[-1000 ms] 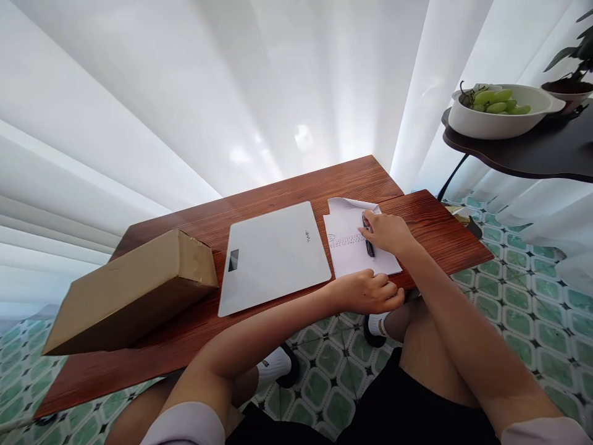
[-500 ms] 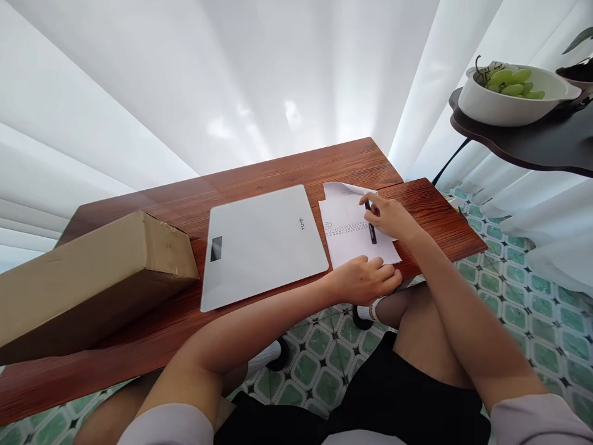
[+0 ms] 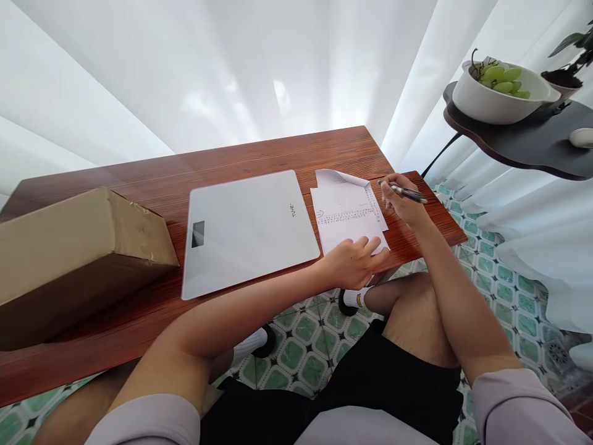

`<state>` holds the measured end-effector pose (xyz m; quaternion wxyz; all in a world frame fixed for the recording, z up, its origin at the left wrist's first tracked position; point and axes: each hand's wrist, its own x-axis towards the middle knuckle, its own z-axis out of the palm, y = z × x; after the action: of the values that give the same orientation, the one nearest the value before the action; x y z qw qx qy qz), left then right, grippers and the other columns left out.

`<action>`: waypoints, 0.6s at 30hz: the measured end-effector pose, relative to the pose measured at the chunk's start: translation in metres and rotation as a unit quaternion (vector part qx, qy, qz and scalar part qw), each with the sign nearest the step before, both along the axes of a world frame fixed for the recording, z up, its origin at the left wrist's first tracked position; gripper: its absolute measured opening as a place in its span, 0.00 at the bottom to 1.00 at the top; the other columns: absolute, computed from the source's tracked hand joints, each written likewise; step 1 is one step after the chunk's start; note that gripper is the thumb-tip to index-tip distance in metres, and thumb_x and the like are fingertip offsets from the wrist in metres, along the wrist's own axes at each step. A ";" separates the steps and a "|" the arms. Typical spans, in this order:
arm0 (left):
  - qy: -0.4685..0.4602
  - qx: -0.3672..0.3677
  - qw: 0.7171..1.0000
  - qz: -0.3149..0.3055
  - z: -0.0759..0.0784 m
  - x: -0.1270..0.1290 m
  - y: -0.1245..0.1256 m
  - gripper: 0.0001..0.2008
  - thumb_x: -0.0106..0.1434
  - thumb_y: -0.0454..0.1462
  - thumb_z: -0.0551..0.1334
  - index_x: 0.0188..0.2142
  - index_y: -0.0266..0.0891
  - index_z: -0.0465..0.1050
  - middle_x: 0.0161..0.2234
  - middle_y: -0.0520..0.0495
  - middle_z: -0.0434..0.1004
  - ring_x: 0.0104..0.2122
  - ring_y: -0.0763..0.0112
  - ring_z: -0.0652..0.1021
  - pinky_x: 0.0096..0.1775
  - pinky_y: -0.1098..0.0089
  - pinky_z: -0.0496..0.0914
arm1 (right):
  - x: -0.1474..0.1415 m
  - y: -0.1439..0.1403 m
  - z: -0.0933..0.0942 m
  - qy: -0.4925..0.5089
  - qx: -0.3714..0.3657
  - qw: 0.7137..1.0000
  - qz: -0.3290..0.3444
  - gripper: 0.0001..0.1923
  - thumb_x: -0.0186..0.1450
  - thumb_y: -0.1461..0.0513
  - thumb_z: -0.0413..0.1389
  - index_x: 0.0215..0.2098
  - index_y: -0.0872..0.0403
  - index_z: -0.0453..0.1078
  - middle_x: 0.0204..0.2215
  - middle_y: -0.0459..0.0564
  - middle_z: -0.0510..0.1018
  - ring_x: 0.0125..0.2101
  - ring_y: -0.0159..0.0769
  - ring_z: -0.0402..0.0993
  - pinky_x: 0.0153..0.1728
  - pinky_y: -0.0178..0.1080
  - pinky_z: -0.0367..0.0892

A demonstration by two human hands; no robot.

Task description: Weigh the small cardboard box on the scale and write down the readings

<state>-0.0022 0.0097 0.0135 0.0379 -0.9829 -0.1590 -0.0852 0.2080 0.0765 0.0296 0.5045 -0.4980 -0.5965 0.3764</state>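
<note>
my right hand point(image 3: 404, 203) is gripping the pen point(image 3: 402, 191) just past the paper's point(image 3: 345, 213) right edge on the table point(image 3: 259, 154); my left hand point(image 3: 354, 262), fingers loosely curled, is pressing its near corner.

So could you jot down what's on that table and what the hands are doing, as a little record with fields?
Surface: reddish-brown wooden table
Left hand: rests flat on the lower edge of the white sheet of paper with printed rows
Right hand: holds a black-and-silver pen just right of the sheet, tip off the paper
Middle: flat white bathroom scale with a small dark display
Left: long brown cardboard box
Side shelf: white bowl of green grapes
</note>
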 end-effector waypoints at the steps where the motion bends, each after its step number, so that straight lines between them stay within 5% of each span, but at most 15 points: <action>1: -0.001 -0.001 1.000 0.005 -0.001 0.000 0.000 0.20 0.69 0.37 0.52 0.58 0.33 0.65 0.48 0.36 0.70 0.36 0.59 0.71 0.26 0.62 0.58 | 0.000 0.000 -0.001 -0.016 0.011 1.000 -0.009 0.21 0.66 0.43 0.60 0.30 0.50 0.67 0.19 0.42 0.65 0.19 0.30 0.61 0.21 0.37 0.60; 4: 0.012 -0.010 1.000 0.024 -0.001 0.001 0.000 0.23 0.71 0.38 0.50 0.62 0.33 0.62 0.51 0.32 0.70 0.37 0.57 0.72 0.28 0.62 0.60 | 0.001 -0.001 -0.005 -0.012 0.005 1.000 -0.006 0.21 0.70 0.43 0.55 0.33 0.50 0.70 0.15 0.41 0.62 0.16 0.30 0.58 0.18 0.36 0.56; 7: 0.034 -0.016 0.998 0.041 -0.001 0.000 0.000 0.27 0.71 0.40 0.49 0.67 0.33 0.58 0.57 0.28 0.68 0.38 0.55 0.74 0.28 0.62 0.62 | 0.000 -0.003 -0.011 0.008 -0.066 0.997 0.027 0.19 0.69 0.45 0.54 0.44 0.50 0.71 0.19 0.44 0.73 0.19 0.35 0.70 0.19 0.36 0.63; 9: 0.043 -0.012 0.998 0.047 -0.001 0.000 0.000 0.29 0.72 0.41 0.48 0.69 0.33 0.55 0.63 0.24 0.62 0.39 0.53 0.76 0.29 0.62 0.64 | -0.001 -0.003 -0.016 -0.024 -0.085 0.996 0.032 0.16 0.66 0.47 0.58 0.37 0.52 0.70 0.22 0.47 0.77 0.21 0.36 0.73 0.20 0.36 0.66; 12: 0.052 -0.008 0.997 0.053 -0.002 -0.001 0.001 0.30 0.73 0.42 0.46 0.71 0.33 0.52 0.68 0.20 0.55 0.42 0.51 0.77 0.32 0.61 0.66 | -0.003 -0.003 -0.024 -0.107 -0.020 0.994 -0.002 0.18 0.62 0.52 0.63 0.24 0.51 0.63 0.18 0.44 0.72 0.18 0.32 0.66 0.21 0.37 0.63; 18: 0.053 -0.015 0.997 0.056 -0.003 0.000 0.001 0.28 0.73 0.43 0.46 0.68 0.34 0.57 0.67 0.21 0.57 0.44 0.50 0.77 0.34 0.61 0.68 | -0.008 -0.002 -0.033 -0.145 -0.026 0.989 0.001 0.16 0.67 0.54 0.54 0.23 0.49 0.61 0.13 0.41 0.66 0.14 0.32 0.61 0.19 0.38 0.59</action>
<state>-0.0025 0.0109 0.0107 0.0360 -0.9761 -0.2125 -0.0288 0.1999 0.0746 -0.0036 0.3989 -0.5596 -0.6539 0.3164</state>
